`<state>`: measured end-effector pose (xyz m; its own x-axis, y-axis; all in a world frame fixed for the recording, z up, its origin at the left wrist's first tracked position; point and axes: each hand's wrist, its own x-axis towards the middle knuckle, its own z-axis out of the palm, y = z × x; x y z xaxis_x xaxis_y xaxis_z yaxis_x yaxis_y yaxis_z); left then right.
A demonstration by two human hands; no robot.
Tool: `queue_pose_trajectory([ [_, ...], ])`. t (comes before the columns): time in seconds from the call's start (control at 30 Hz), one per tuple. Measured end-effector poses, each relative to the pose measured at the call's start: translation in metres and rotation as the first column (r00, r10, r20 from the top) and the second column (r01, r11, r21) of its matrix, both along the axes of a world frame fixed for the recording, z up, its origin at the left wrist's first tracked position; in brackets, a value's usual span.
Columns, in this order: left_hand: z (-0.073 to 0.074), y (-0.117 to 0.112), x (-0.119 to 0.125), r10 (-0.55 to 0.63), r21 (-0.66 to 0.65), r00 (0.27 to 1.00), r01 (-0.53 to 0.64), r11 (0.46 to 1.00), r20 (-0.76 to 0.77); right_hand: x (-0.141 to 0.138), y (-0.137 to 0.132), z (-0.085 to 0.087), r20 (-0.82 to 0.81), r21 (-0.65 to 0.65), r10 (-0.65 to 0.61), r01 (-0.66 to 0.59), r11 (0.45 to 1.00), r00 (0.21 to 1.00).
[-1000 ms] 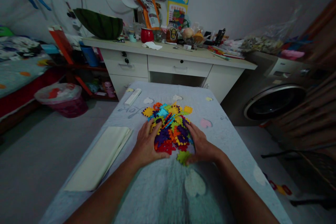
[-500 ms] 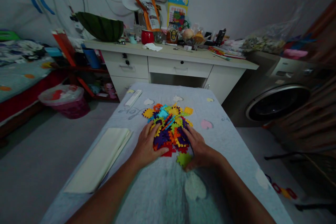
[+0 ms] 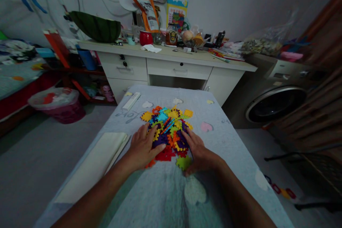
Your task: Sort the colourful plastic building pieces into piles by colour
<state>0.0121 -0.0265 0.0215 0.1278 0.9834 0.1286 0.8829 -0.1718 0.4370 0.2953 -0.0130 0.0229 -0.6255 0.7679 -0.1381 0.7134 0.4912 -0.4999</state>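
A heap of colourful toothed plastic puzzle pieces point(image 3: 168, 128) lies on the cloth-covered table point(image 3: 157, 196), in yellow, orange, red, purple, blue and green. My left hand point(image 3: 144, 146) rests at the heap's left side with fingers spread, its thumb reaching over the red pieces point(image 3: 165, 154). On the right side, my right hand point(image 3: 199, 153) lies open against the pile. Its thumb is beside a lime-green piece point(image 3: 184, 162) at the near edge. An orange piece point(image 3: 150, 164) peeks out under my left palm. Neither hand grips a piece.
A folded cream cloth or sheet point(image 3: 91, 167) lies on the left of the table, with a white remote control point(image 3: 131, 101) farther back. Beyond stands a white desk point(image 3: 179, 67) with several items. A washing machine point(image 3: 272, 96) is at right, a pink bin point(image 3: 57, 105) at left.
My left hand has shifted slightly left from the heap, and the orange piece now shows below it. My right hand stays beside the pile. The whole view has shifted a little.
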Motion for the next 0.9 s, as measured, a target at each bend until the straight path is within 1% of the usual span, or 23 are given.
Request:
queue_pose_trajectory([
  [0.07, 0.011, 0.012, -0.003, -0.012, 0.004, 1.0, 0.012, 1.0, 0.002, 0.0, 0.001, 0.001, -0.003, 0.017, -0.003, 0.003, 1.0, 1.0],
  [0.13, 0.019, 0.028, -0.006, 0.035, 0.007, 0.999, -0.035, 0.999, 0.033, 0.002, 0.004, 0.001, -0.037, 0.064, 0.003, 0.0, 0.998, 0.999],
  [0.17, 0.019, 0.037, -0.008, 0.057, 0.014, 0.997, -0.058, 0.998, 0.056, 0.004, 0.007, 0.0, -0.06, 0.091, 0.003, 0.003, 0.996, 0.998],
  [0.23, 0.014, 0.055, -0.011, 0.14, 0.033, 0.987, -0.143, 0.989, 0.084, 0.008, 0.013, -0.005, -0.113, 0.147, -0.006, 0.023, 0.989, 0.994],
  [0.27, 0.009, 0.062, -0.012, 0.195, 0.04, 0.976, -0.2, 0.979, 0.1, 0.01, 0.016, -0.008, -0.14, 0.171, -0.012, 0.036, 0.985, 0.99],
  [0.3, 0.002, 0.067, -0.013, 0.222, 0.045, 0.967, -0.229, 0.972, 0.122, 0.011, 0.019, -0.012, -0.168, 0.192, -0.018, 0.051, 0.98, 0.986],
  [0.33, -0.005, 0.072, -0.014, 0.229, 0.059, 0.962, -0.24, 0.969, 0.152, 0.012, 0.021, -0.016, -0.194, 0.212, -0.029, 0.07, 0.975, 0.981],
  [0.37, -0.012, 0.074, -0.015, 0.203, 0.075, 0.962, -0.219, 0.973, 0.182, 0.012, 0.023, -0.02, -0.219, 0.229, -0.042, 0.093, 0.969, 0.975],
  [0.43, -0.024, 0.076, -0.016, 0.203, 0.121, 0.951, -0.235, 0.964, 0.233, 0.012, 0.025, -0.027, -0.257, 0.255, -0.07, 0.138, 0.957, 0.964],
  [0.5, -0.031, 0.076, -0.017, 0.185, 0.156, 0.941, -0.236, 0.959, 0.285, 0.011, 0.026, -0.033, -0.282, 0.272, -0.096, 0.175, 0.946, 0.955],
  [0.57, -0.033, 0.076, -0.018, 0.155, 0.178, 0.927, -0.225, 0.958, 0.341, 0.009, 0.026, -0.036, -0.297, 0.281, -0.113, 0.2, 0.939, 0.948],
  [0.63, -0.033, 0.075, -0.02, 0.131, 0.19, 0.911, -0.219, 0.957, 0.39, 0.009, 0.025, -0.035, -0.306, 0.271, -0.127, 0.214, 0.938, 0.944],
  [0.7, -0.032, 0.073, -0.02, 0.12, 0.198, 0.894, -0.224, 0.954, 0.431, 0.01, 0.024, -0.03, -0.321, 0.234, -0.122, 0.203, 0.951, 0.939],
  [0.8, -0.031, 0.071, -0.021, 0.111, 0.196, 0.867, -0.232, 0.953, 0.486, 0.016, 0.029, -0.017, -0.381, 0.127, -0.12, 0.18, 0.975, 0.917],
  [0.83, -0.031, 0.071, -0.021, 0.111, 0.195, 0.855, -0.239, 0.951, 0.506, 0.02, 0.034, -0.012, -0.395, 0.09, -0.148, 0.198, 0.976, 0.907],
  [0.9, -0.03, 0.07, -0.022, 0.114, 0.193, 0.83, -0.257, 0.947, 0.546, 0.026, 0.05, -0.003, -0.379, 0.049, -0.246, 0.285, 0.957, 0.892],
])
